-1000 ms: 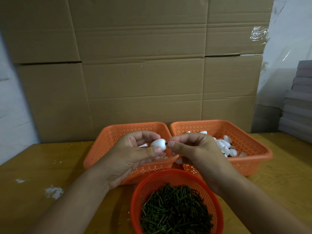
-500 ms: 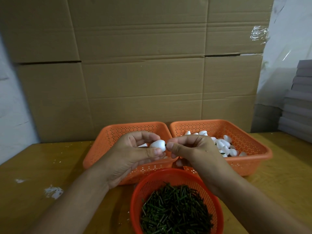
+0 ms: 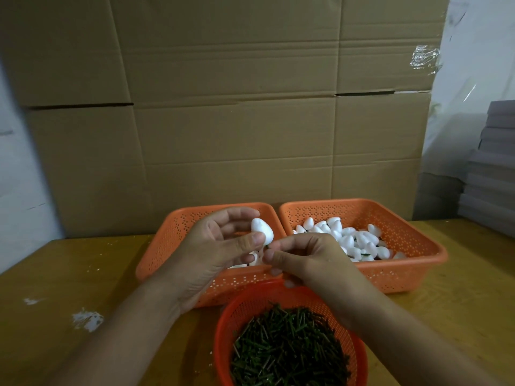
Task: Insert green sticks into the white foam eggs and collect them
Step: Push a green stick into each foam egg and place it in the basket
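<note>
Smooth white foam egg (image 3: 262, 231) pinched in left hand (image 3: 220, 246) above perforated orange basket (image 3: 178, 240). Thin green stick (image 3: 267, 247) pinched by right hand (image 3: 309, 260) at egg's base. Yellowish wooden surface (image 3: 83, 274); corrugated cardboard boxes (image 3: 237, 121) behind.

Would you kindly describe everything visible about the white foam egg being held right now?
The egg is plain white, matte and foam-like, with a smooth egg shape, its narrower end tilted down to the right. It is held in the air above the left orange basket, pinched between the left hand's thumb and fingers. At its lower end a short bit of green stick shows, pinched by the right hand.
</note>
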Available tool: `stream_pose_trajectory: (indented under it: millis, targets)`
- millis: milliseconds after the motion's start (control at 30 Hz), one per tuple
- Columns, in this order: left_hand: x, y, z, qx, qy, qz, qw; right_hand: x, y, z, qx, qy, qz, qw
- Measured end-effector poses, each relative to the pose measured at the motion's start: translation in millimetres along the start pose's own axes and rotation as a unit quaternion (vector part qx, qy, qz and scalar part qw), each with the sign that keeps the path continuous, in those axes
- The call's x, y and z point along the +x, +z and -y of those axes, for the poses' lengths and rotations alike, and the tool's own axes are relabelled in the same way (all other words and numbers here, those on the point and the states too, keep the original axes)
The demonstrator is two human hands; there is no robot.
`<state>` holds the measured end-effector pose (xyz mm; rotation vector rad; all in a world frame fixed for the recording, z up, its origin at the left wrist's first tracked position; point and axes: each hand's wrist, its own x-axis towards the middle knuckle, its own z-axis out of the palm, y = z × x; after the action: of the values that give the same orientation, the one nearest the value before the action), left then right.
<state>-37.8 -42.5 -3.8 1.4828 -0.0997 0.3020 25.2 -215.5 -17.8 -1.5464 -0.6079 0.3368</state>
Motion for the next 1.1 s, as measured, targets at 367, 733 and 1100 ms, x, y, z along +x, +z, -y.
stream_pose_trajectory:
  millis: [367,733,1100]
  targets:
    - [-1.1,-0.8,-0.2,0.063,0.015,0.02,0.998,-1.5,-0.6,1.6,-0.004,-0.019,0.005,1.0]
    - [-1.1,-3.2,1.0,0.066,0.016,0.03,0.997,-3.0,0.7,1.9,0.004,-0.026,0.022,0.999]
    - [0.2,-0.2,0.6,0.024,0.012,0.02,0.999,-3.3,2.8,3.2,0.041,-0.007,-0.008,0.999]
